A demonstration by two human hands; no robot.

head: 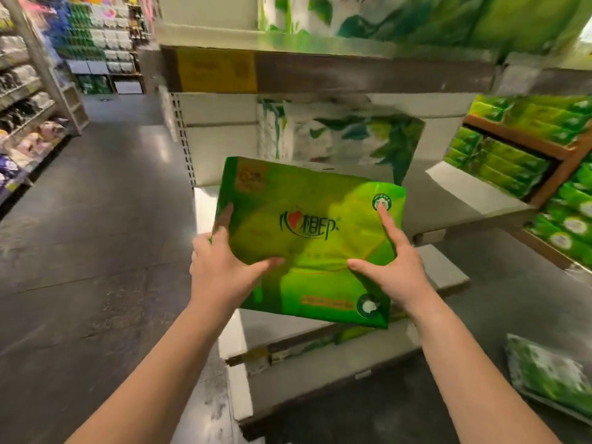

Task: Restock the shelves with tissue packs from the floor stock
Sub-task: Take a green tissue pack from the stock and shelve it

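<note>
Dark polished floor [89, 225] of a shop aisle ran past stocked shelves on the left. Left hand [221, 267] clasped the near left edge of a green tissue pack [307, 238] held in the air before a grey shelf [442, 200], right hand [397, 267] clasping its right side, forefinger extended. Further green packs [503, 161] filled wooden racks at right.

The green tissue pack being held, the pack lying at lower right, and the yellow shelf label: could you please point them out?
green tissue pack [307, 225], head view, printed front face.
lower-right pack [551, 376], head view, top face.
yellow shelf label [216, 70], head view, centre.
</note>
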